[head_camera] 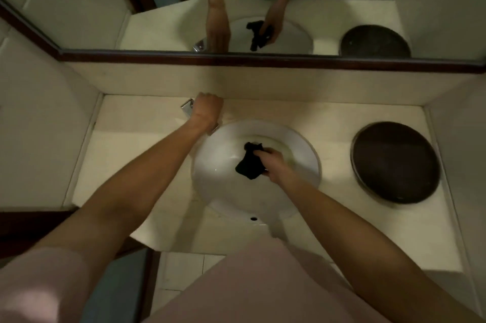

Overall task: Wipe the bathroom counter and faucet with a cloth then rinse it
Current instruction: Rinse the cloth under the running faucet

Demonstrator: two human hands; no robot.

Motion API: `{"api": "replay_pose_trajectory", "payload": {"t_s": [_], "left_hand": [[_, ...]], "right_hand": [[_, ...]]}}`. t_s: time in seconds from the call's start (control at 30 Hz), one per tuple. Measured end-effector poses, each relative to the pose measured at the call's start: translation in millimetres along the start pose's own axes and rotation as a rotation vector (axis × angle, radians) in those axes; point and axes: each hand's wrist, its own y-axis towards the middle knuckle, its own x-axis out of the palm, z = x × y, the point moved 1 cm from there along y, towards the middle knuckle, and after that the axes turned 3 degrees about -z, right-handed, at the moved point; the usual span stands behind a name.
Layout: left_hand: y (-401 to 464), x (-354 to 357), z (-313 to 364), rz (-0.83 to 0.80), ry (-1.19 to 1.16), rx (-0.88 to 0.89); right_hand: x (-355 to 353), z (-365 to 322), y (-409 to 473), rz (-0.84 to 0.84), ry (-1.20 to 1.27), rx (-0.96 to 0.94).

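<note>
Dangling black and crumpled over the sink [223,191], the cloth [249,165] is pinched by right hand [273,165] fingers; left hand [207,109] fingers wrap the faucet [187,107] at far left.

You look through a single head-worn wide-angle camera, tilted steeply forward and down from standing height. It faces the back wall, close above the cream stone counter [136,165] and the round white ceramic basin [223,159]. The dark-framed wall mirror [263,59] crosses the top, showing the same counter from the opposite side.
</note>
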Motion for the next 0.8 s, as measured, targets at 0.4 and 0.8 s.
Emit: {"api": "replay_pose_trajectory", "payload": {"t_s": [0.4, 0.8], "left_hand": [[48, 3, -19, 0.023, -0.041, 0.225], [-37, 19, -12, 0.595, -0.869, -0.054]], "right_hand": [[40, 11, 19, 0.058, 0.075, -0.082], [76, -1, 52, 0.028, -0.165, -0.003]]}}
